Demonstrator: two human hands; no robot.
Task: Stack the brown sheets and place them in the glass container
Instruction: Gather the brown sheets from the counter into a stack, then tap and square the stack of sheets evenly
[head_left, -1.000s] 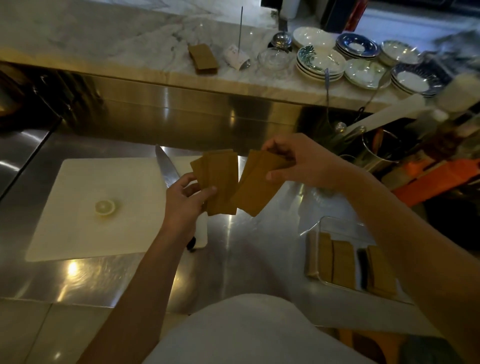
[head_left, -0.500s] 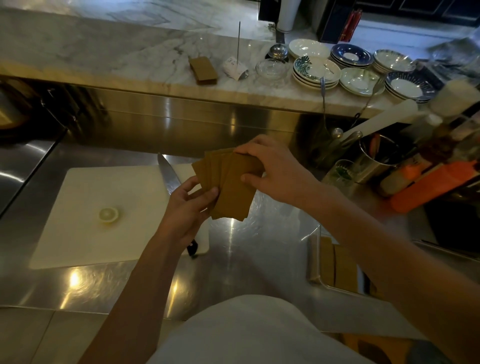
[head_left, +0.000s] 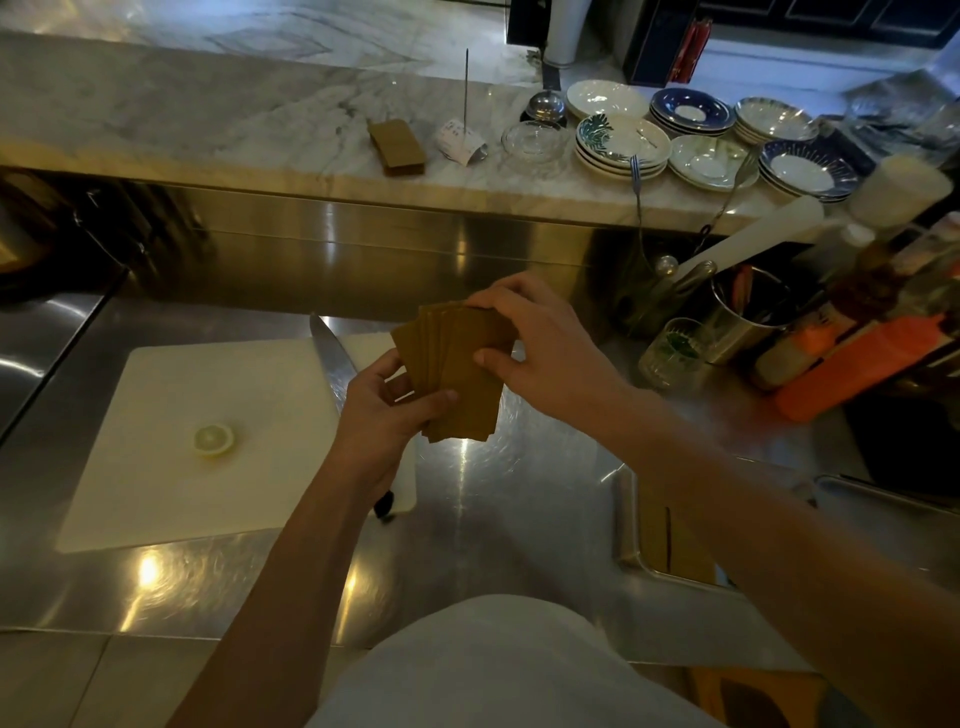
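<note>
Left hand (head_left: 382, 410) grips a fan of brown sheets (head_left: 457, 374) from below; right hand (head_left: 545, 353) pinches their top edge above the worktop (head_left: 519, 499); the count is unclear.

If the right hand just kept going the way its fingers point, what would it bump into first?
The right hand points leftward and is already touching the brown sheets. Beyond them it would probably reach the left hand, then the knife, though depth is uncertain.
</note>
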